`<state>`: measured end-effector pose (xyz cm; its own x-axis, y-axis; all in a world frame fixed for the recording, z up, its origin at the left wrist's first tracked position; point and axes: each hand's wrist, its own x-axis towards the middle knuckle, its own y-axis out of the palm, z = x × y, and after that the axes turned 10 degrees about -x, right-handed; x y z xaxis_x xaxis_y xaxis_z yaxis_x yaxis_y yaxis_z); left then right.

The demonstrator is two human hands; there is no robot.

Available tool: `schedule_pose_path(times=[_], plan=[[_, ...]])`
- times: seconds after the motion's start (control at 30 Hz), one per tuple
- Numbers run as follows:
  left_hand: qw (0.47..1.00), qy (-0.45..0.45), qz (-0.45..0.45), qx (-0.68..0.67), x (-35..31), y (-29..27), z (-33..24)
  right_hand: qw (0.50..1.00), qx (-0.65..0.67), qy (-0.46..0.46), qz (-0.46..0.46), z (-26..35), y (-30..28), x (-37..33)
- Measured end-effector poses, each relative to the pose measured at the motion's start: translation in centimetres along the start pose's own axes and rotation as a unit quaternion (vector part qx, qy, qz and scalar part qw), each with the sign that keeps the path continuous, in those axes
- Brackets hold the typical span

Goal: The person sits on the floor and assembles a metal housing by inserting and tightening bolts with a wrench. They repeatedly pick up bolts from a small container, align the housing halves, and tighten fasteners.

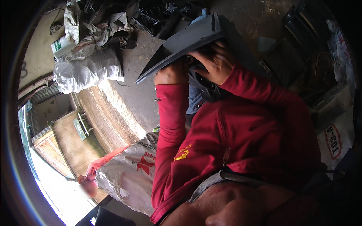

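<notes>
A dark grey, angular plastic panel (181, 41) rests tilted over my lap, its long edge running down to the left. My left hand (172, 74) is closed under its near edge, with the fingertips hidden by the panel and the other hand. Beside it on the right, my right hand (215, 62) is bent round the panel's shadowed inner side, thumb toward the left hand. Whether a small tool or fastener sits between the hands is too dark to make out. Both forearms are in red sleeves.
Black plastic parts (162, 17) lie heaped beyond the panel. White sacks (88, 67) and a white container (63, 47) stand at the far left. A printed sack (128, 177) is close on my left, another sack (333, 139) on my right. Dark parts (305, 30) crowd the far right.
</notes>
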<state>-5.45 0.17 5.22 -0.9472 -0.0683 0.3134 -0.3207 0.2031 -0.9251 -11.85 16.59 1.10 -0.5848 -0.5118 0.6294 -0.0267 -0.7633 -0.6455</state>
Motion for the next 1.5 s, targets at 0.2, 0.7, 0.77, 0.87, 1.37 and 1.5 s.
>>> schedule_pose_path(times=[0.2,0.7,0.77,0.87,1.37,1.5], plan=[[0.993,-0.046,0.001,-0.11,-1.6,0.4,0.4,0.999,-0.042,0.006,0.007,-0.1,0.8,-0.1],[0.968,-0.013,-0.132,-0.212,-3.8,1.6,0.9,0.999,-0.041,-0.001,0.024,0.3,1.1,0.0],[0.973,-0.064,-0.085,-0.207,-4.0,1.2,0.5,0.999,-0.03,0.005,0.023,0.1,1.0,0.0],[0.951,-0.119,-0.042,-0.282,-3.6,0.5,-0.2,0.998,-0.04,0.003,0.038,0.0,0.9,-0.2],[0.942,-0.123,-0.026,-0.31,-3.9,1.2,-0.6,0.998,-0.046,-0.012,0.048,0.1,0.5,0.0],[0.953,-0.1,-0.028,-0.286,-4.0,1.3,-0.7,0.999,-0.043,-0.012,0.021,-0.1,0.8,0.0]])
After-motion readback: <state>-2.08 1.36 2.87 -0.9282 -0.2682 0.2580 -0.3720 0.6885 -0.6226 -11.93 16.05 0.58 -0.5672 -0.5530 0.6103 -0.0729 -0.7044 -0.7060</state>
